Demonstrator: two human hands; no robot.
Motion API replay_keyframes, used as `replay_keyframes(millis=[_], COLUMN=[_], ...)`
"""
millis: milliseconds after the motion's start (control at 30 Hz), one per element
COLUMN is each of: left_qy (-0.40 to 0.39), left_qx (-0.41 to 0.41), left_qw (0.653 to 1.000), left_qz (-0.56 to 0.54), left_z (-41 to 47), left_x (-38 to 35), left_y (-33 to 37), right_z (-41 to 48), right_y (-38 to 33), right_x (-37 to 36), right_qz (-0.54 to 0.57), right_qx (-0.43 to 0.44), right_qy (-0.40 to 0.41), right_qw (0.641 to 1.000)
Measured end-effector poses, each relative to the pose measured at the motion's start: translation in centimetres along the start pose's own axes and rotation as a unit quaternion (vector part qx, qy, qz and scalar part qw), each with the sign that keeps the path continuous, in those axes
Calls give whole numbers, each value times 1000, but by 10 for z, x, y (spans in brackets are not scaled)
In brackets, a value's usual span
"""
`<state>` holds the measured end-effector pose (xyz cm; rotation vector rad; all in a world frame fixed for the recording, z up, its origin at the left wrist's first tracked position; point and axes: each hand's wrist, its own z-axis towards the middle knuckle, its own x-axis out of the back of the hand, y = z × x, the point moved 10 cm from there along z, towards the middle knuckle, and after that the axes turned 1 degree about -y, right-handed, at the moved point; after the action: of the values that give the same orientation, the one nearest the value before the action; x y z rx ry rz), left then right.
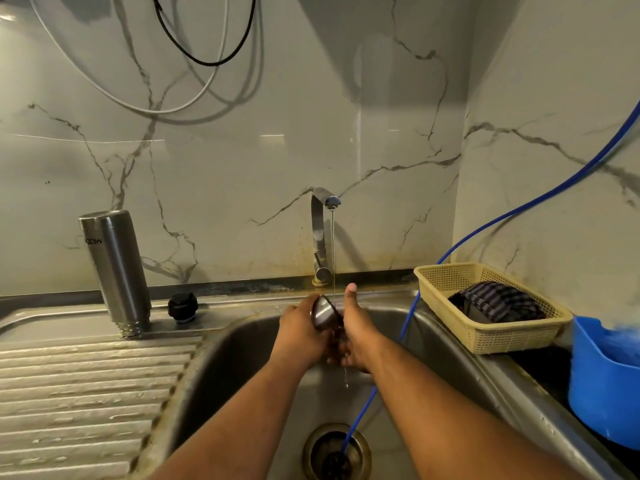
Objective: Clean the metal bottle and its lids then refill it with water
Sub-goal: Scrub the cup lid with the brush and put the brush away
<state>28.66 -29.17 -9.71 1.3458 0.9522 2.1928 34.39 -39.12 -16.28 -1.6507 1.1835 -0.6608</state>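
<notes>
Both forearms reach from the bottom edge into the sink [239, 362], meeting under the tap [320, 233]. The left hand [303, 336] grips the metal lid [323, 311], fingers curled round its side. That lid sits tilted, its long axis slanting: the rounded steel end points up and back toward the spout, the darker end down toward the right palm. A thin stream of water [333, 251] falls just beside its upper edge. The right hand [358, 336] presses close against the lid's lower end with the thumb straight up; whether its fingers clasp the lid or only touch it cannot be told, as they are hidden.

Left of the basin, on the ribbed drainboard [86, 393], the metal bottle [116, 268] stands upside down, mouth on the steel, leaning slightly. A black lid [183, 306] rests just beside it.

A blue tube [519, 209] comes from the right wall, crosses the basin behind the right wrist and ends in the drain [336, 448]. On the right rim sits a yellow basket [485, 341] holding a striped cloth [498, 303], with a blue tub [602, 393] next to it.
</notes>
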Motion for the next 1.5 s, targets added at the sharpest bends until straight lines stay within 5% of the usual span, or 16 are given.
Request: replay_keyframes(millis=[167,367,500,733,900,1033,1100,1200,1400,1500], left_qy=[47,38,51,-26,77,134,80,-78,41,-68], left_qx=[3,-64,-76,19,-59,-94,-61,18,-90,-51], left_qw=[999,997,994,999,994,985,994,996,993,996], left_qz=[21,-36,-67,-1,-56,-47,-47,31,-63,-11], left_z=[-1,-1,2,-16,-28,-45,-54,-76,-66,-72], left_x=[9,12,18,9,63,93,77,28,58,18], left_y=[0,17,26,4,56,83,67,35,77,49], right_z=[-2,3,-2,-33,-89,-145,-142,-120,-148,-128], right_y=[-14,-4,-21,9,-89,-131,-108,-32,-87,-31], right_x=[-5,2,-1,10,8,-4,3,14,29,24], right_qz=[-52,117,156,-208,-243,-293,-313,-410,-222,-404], right_qx=[95,33,67,-11,223,335,301,137,303,124], right_qy=[-3,-12,-65,5,107,101,101,62,127,92], right_qw=[994,993,983,978,938,890,895,900,918,902])
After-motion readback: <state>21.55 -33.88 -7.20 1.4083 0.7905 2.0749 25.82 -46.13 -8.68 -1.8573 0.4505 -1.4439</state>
